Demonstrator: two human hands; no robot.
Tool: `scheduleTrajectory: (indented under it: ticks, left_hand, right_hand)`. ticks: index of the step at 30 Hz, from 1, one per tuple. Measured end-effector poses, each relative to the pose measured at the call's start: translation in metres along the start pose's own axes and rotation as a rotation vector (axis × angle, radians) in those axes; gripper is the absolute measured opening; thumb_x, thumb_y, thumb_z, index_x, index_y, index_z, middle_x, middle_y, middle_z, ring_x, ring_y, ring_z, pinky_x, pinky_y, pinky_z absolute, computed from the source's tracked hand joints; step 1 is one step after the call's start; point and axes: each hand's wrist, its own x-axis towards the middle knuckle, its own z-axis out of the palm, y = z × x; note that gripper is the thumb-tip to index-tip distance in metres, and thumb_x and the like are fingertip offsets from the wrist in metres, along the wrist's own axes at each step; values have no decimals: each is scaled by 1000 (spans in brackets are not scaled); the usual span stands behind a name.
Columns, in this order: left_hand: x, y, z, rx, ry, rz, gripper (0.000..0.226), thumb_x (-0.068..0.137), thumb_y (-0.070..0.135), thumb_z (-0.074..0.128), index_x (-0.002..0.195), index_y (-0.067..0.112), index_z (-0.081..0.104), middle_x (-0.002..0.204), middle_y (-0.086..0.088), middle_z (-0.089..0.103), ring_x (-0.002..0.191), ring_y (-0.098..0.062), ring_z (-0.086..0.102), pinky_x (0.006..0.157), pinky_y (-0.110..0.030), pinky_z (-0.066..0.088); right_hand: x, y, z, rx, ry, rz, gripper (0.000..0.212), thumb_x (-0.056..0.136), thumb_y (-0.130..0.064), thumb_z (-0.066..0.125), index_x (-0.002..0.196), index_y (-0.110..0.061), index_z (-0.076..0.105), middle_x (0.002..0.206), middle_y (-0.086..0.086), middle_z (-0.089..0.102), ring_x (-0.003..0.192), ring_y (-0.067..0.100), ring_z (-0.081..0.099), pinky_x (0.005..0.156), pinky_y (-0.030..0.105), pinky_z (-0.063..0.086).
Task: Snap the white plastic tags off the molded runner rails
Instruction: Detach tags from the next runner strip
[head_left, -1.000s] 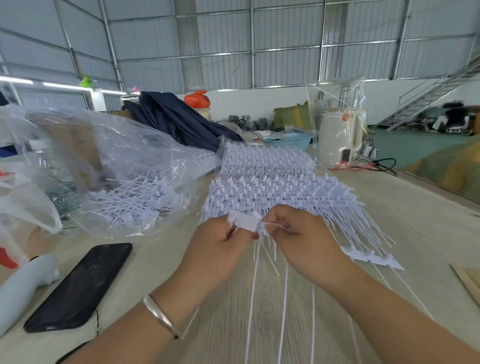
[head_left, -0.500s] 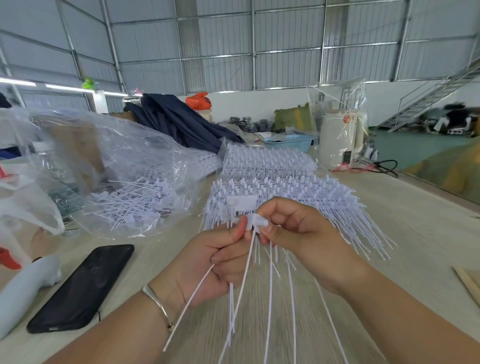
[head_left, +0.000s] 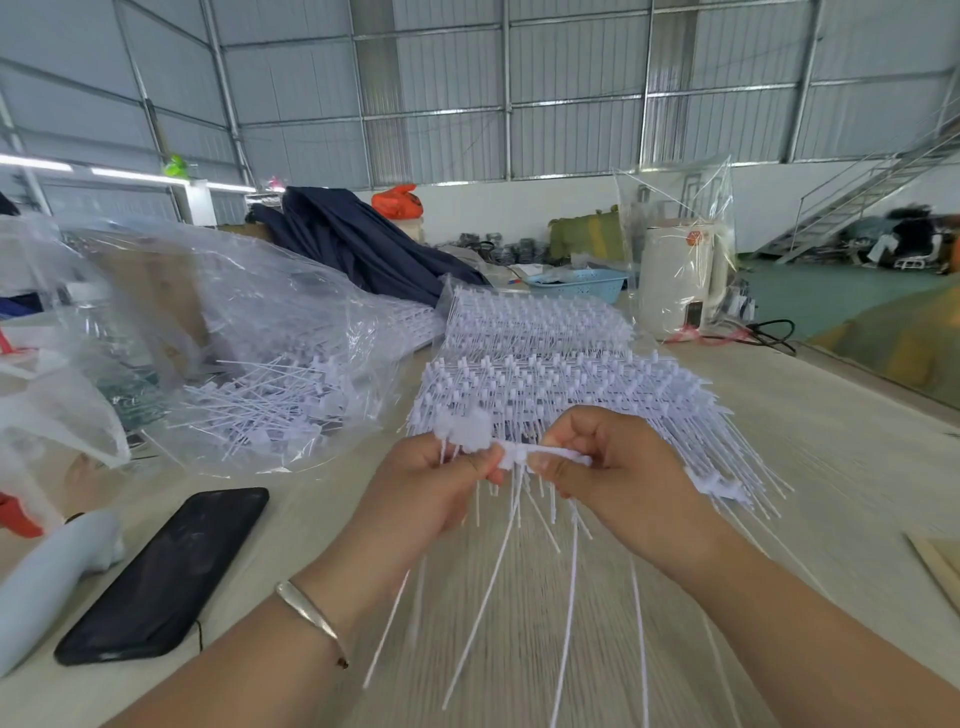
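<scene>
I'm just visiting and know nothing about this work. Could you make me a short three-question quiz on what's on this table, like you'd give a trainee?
1. True or false: both hands grip the same white runner rail.
2. What lies on the table nearest the left hand? A) the black phone B) the blue basket C) the white kettle
3. Fill in: the loose snapped-off tags lie inside a clear plastic ____.

Key: 1 true (the right hand pinches its other end); 2 A; 3 bag.
</scene>
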Motion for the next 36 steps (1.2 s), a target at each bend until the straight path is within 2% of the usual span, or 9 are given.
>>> scheduleTrajectory:
  ticks: [3,8,12,16,19,22,27,32,36]
  left_hand:
    - [-1,-4,6,253,110,136,17,73,35,65,59,26,68,39,10,35,37,-5,28,42,-20,24]
    - [-2,0,8,211,55,92,22,71,41,63,60,23,68,39,10,34,37,-6,27,42,-17,25]
    - [-3,7,4,92,-112,23,30,93,16,60,65,17,72,40,5,29,36,-8,20,40,-15,21]
    - [-7,13,1,92,-194,-28,35,95,8,54,64,14,69,40,4,26,36,-9,17,40,-16,18]
    - [-8,13,1,74,-228,-64,37,94,8,55,60,15,68,40,4,26,35,-9,17,39,-15,18]
    - [-8,13,1,137,-253,-91,36,92,6,58,58,14,65,40,3,28,35,-8,19,39,-15,18]
    - [-7,12,2,278,-256,-146,30,90,6,59,60,8,62,39,6,32,35,-8,24,39,-16,21]
    - [-5,9,5,267,-189,-216,32,92,3,56,60,6,60,38,4,33,32,-8,24,37,-14,19]
    - [-2,14,-6,308,-364,-376,34,96,16,56,63,9,59,39,2,32,31,-10,24,37,-15,17]
  right_hand:
    - [1,4,3,-180,21,28,13,85,-21,70,77,-15,62,57,-5,55,50,8,46,52,26,38]
    - [3,6,-5,-99,-39,16,11,88,-17,67,77,-18,66,52,-16,54,48,1,45,55,21,35]
    - [3,3,-17,63,-99,0,11,87,-9,66,81,-13,73,60,-5,59,58,13,44,60,26,35]
    - [5,2,-21,15,-148,-12,14,86,-8,68,80,-18,75,68,14,63,59,16,47,62,27,38]
    - [6,1,-23,-117,-163,-60,16,86,-10,68,82,-23,76,68,-13,68,58,-3,54,63,10,40]
    - [5,-1,-23,-369,-162,-156,12,86,-16,69,87,-25,77,56,-27,58,54,-5,53,67,3,31]
    - [2,-5,-16,-874,-249,-341,19,93,-23,55,92,-36,70,74,-21,60,68,-1,48,84,28,17]
    - [2,-12,-12,-1046,-216,-357,18,87,-19,49,82,-34,57,74,-15,59,78,8,55,79,29,13]
    - [-2,-13,-7,-1153,-282,-387,18,78,-17,48,81,-30,61,72,-12,62,74,9,55,78,30,11]
